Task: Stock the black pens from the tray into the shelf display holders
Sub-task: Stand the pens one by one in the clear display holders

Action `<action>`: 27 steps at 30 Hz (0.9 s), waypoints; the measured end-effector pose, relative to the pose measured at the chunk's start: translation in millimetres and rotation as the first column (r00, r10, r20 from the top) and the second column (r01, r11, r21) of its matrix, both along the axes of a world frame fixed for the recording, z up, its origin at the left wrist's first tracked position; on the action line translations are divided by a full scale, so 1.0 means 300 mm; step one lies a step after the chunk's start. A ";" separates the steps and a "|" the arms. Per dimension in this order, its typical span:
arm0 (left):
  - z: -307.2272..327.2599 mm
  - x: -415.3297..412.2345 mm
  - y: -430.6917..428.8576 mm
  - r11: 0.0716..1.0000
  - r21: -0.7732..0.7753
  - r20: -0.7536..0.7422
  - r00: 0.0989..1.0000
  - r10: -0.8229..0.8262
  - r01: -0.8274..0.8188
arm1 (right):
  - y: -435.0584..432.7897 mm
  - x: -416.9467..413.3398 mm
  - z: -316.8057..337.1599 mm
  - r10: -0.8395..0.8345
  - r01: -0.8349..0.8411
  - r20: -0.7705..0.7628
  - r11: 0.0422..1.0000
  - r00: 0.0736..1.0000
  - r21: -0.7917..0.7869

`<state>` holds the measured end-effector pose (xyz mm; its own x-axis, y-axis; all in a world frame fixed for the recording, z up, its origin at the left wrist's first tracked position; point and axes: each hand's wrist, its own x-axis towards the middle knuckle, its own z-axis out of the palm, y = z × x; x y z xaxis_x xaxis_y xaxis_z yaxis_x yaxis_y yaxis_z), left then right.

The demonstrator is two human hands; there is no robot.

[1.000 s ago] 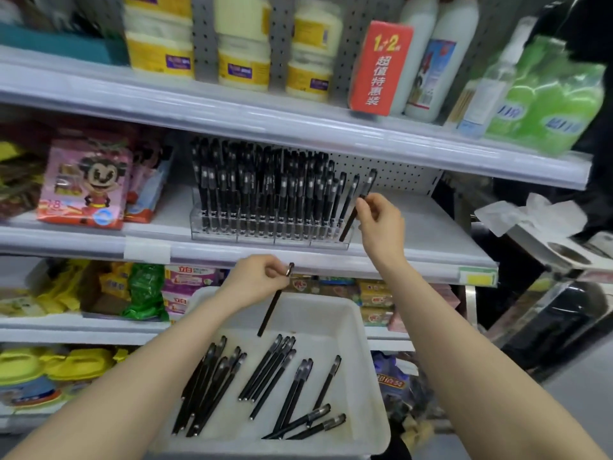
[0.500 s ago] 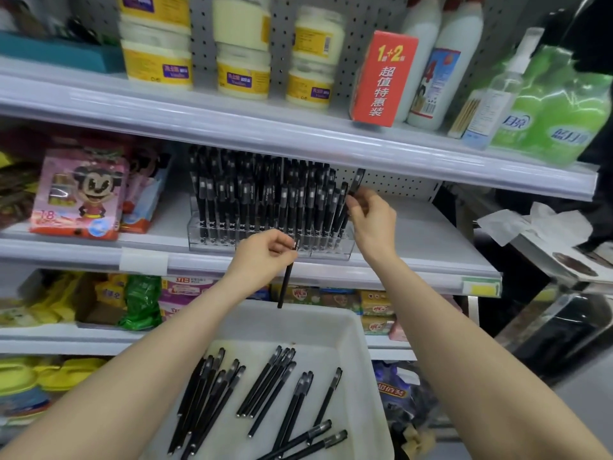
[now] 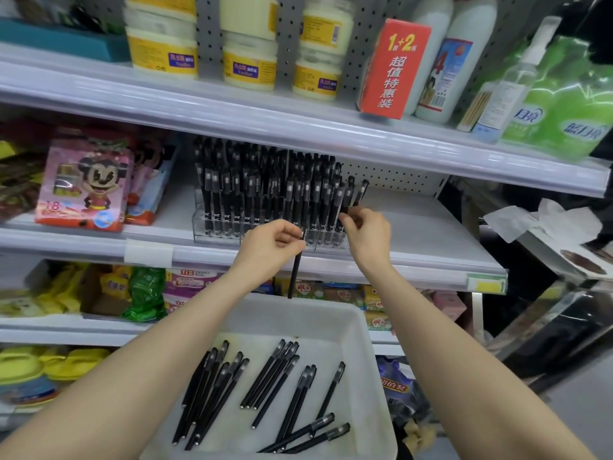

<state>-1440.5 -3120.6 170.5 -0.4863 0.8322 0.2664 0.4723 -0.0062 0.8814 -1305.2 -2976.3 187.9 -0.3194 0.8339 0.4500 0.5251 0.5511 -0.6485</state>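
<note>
Both hands are at work: the left hand (image 3: pixel 268 247) pinches a pen (image 3: pixel 294 273) near its top, with the barrel hanging straight down over the tray's far rim. The right hand (image 3: pixel 368 234), at 2 o'clock from the left, pinches a second pen (image 3: pixel 360 194) that leans at the holder's right end. The shelf (image 3: pixel 428 234) has bare room at 3 o'clock of the holder. The upper shelf (image 3: pixel 298 127) overhangs just above the standing caps, so I judge each pen must go in tilted from the front. The tray (image 3: pixel 373 360) sits at 6 o'clock, below the shelf edge, with loose pens (image 3: pixel 272 376) lying flat in bunches. The holder (image 3: pixel 232 232), of clear plastic, looks nearly full; free slots seem to be at its right end. The pens look light, stiff and smooth. A pinch at mid-barrel or cap should do, though a slack one could let a pen swivel.
</note>
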 end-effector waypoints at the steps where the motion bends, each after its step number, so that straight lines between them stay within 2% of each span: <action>1: 0.007 0.002 0.000 1.000 0.012 -0.001 1.000 0.002 -0.002 | -0.010 0.006 -0.006 -0.011 0.011 -0.025 1.000 1.000 0.005; 5: 0.061 0.016 0.000 0.996 0.091 0.009 1.000 0.011 -0.012 | -0.084 0.030 -0.037 0.016 -0.003 -0.148 0.996 0.989 0.089; 11: 0.102 0.046 0.028 0.981 0.192 0.041 0.999 0.027 -0.035 | -0.215 0.031 -0.114 0.268 -0.265 0.017 0.942 0.963 0.206; 15: 0.095 0.067 0.035 0.979 0.203 0.062 0.998 0.002 -0.015 | -0.234 0.028 -0.147 0.260 -0.258 0.017 0.943 0.965 0.209; 20: 0.041 0.071 0.009 0.988 0.157 0.044 0.999 -0.001 -0.006 | -0.229 0.042 -0.173 0.242 -0.242 0.026 0.950 0.970 0.197; 23: -0.041 0.067 -0.023 0.994 0.105 0.032 0.999 0.006 -0.010 | -0.223 0.062 -0.178 0.230 -0.223 -0.019 0.958 0.973 0.180; 27: -0.204 0.075 -0.082 0.998 -0.062 -0.103 0.995 0.010 -0.017 | -0.195 0.088 -0.154 0.191 -0.180 -0.063 0.972 0.980 0.151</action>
